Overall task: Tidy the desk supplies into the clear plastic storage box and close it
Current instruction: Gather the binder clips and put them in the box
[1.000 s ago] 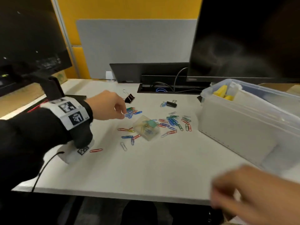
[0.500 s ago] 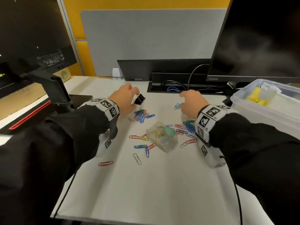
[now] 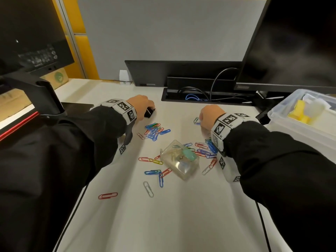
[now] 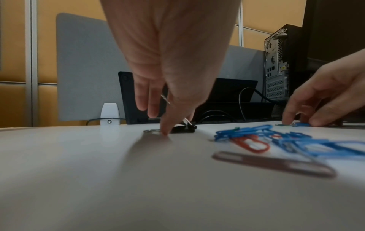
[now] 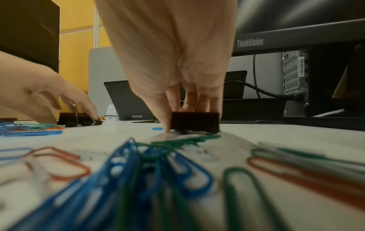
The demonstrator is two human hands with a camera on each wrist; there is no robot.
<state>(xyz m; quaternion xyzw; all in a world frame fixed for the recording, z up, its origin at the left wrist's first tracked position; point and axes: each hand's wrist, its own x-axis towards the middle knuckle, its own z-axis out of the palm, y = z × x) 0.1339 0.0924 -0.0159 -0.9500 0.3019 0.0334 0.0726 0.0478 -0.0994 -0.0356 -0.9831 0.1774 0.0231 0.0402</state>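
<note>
I am working both hands at the far edge of the table. My left hand (image 3: 141, 106) is closing its fingers on a black binder clip (image 3: 149, 112) near the far left; the clip is resting on the table, not yet lifted. My right hand (image 3: 209, 115) is gripping a second binder clip (image 5: 195, 121) between thumb and fingers, also on the table, just beside a couple of loose paper clips.

Progress, as I am judging it: early. The storage box (image 3: 283, 113) is sitting at the right edge with its lid off; yellow and white items are already lying inside. No lid is showing in these views.

What is remaining:
- Both binder clips are waiting to be carried to the box.
- Coloured paper clips (image 3: 156, 130) are lying scattered across the middle of the table, in clusters and singly, toward the near edge as well.
- A small clear case (image 3: 179, 159), tilted among them, is holding a few clips.
- The box is needing its lid fitted.
</note>
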